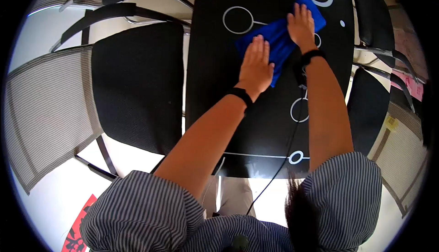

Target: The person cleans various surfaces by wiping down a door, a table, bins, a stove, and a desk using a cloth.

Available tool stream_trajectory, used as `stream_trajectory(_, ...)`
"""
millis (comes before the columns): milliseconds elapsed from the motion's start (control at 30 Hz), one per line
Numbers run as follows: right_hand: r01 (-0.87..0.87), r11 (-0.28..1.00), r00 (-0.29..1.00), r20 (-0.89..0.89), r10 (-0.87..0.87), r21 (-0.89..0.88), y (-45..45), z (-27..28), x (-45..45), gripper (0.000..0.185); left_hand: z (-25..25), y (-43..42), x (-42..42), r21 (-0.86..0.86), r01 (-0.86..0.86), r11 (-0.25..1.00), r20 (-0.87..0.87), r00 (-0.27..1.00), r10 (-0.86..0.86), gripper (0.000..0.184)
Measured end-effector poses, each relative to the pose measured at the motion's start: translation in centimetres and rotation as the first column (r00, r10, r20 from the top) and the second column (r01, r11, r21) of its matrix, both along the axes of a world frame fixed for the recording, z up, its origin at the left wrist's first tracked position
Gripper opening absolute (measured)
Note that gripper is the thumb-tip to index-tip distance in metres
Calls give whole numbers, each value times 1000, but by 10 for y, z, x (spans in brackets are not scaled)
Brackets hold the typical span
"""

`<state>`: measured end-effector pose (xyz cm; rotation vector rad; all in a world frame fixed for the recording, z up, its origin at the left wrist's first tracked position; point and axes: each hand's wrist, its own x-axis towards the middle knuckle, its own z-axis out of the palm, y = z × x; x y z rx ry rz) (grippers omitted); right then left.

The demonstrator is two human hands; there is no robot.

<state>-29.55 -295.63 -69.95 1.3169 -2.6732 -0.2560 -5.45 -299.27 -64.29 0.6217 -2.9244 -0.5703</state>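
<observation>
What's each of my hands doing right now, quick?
Left hand: open, palm down on the blue cloth, gripping nothing.
Right hand: open, palm down on the blue cloth, farther forward, gripping nothing.

A rumpled, bright blue cloth [281, 36] lies spread slantwise on the black table [215, 110], nearer its right edge than left.

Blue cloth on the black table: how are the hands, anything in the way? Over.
Left hand and right hand: both palm down on the blue cloth. Cloth: rumpled, spread on the black table. Possible obstacle: black cable near the cloth.
</observation>
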Motion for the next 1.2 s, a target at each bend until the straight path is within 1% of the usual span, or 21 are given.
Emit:
stream_trajectory(33, 8, 993, 998, -58, -2, 116, 24, 8, -4, 48, 0, 19, -5, 16, 47, 999, 8, 999, -47, 63)
stream_trajectory(67, 37, 948, 996, -94, -7, 317, 47, 42, 8, 48, 1, 37, -8, 30, 93, 995, 13, 996, -93, 63)
stream_trajectory(133, 159, 944, 987, -69, -146, 289, 106, 31, 7, 50, 1, 73, -4, 48, 168, 985, -2, 986, -168, 62)
stream_trajectory(167, 160, 985, 985, -76, -154, 67, 151, 3, 3, 41, 3, 88, 1, 56, 203, 978, 1, 979, -203, 61)
stream_trajectory(200, 214, 976, 976, -38, -215, -36, 175, -1, 12, 42, 4, 101, 6, 59, 234, 970, 6, 972, -235, 61)
stream_trajectory(233, 263, 954, 964, 6, -265, -142, 199, -5, 20, 42, 6, 115, 15, 74, 270, 960, 12, 962, -271, 60)
stream_trajectory(267, 372, 922, 927, 95, -364, -102, 222, 10, 47, 53, 11, 128, 27, 80, 314, 946, 48, 947, -319, 59)
stream_trajectory(333, 526, 818, 846, 243, -475, -233, 258, 24, 100, 55, 24, 153, 61, 110, 384, 917, 113, 911, -396, 58)
stream_trajectory(467, 586, 789, 804, 259, -536, -186, 300, 31, 199, 58, 29, 194, 144, 222, 406, 886, 143, 886, -442, 59)
stream_trajectory(567, 663, 740, 737, 272, -619, -111, 255, 34, 228, 58, 33, 194, 192, 166, 384, 909, 209, 887, -412, 60)
stream_trajectory(600, 648, 758, 749, 246, -616, -75, 233, 31, 227, 60, 30, 189, 199, 194, 313, 930, 232, 906, -353, 61)
stream_trajectory(633, 649, 754, 735, 341, -586, -105, 196, 44, 226, 59, 27, 182, 200, 223, 243, 944, 252, 921, -296, 61)
stream_trajectory(667, 513, 840, 828, 359, -431, -175, 172, 38, 223, 57, 26, 173, 200, 252, 171, 953, 274, 932, -240, 62)
stream_trajectory(700, 426, 881, 871, 355, -339, -204, 135, 42, 227, 54, 30, 153, 193, 357, 17, 934, 276, 953, -123, 65)
stream_trajectory(733, 226, 920, 934, 338, -112, -319, 104, 45, 224, 53, 32, 132, 187, 329, -71, 942, 291, 956, -29, 68)
stream_trajectory(800, 27, 952, 944, 321, 76, -306, 43, 51, 230, 53, 31, 94, 187, 235, -212, 948, 298, 945, 137, 71)
stream_trajectory(867, -55, 957, 937, 316, 148, -284, -9, 57, 245, 53, 27, 65, 201, 133, -286, 949, 275, 930, 242, 72)
stream_trajectory(967, -168, 948, 872, 407, 271, -271, -49, 69, 281, 53, 22, 46, 229, 44, -354, 934, 264, 906, 331, 72)
stream_trajectory(1067, -254, 937, 754, 557, 348, -240, -48, 84, 328, 53, 31, 72, 267, 27, -408, 912, 381, 848, 368, 73)
stream_trajectory(1133, -343, 903, 738, 520, 430, -260, -28, 79, 366, 55, 31, 101, 294, 44, -442, 896, 454, 808, 376, 75)
stream_trajectory(1200, -282, 915, 709, 580, 401, -288, -5, 81, 394, 55, 30, 121, 317, 29, -403, 915, 509, 794, 333, 77)
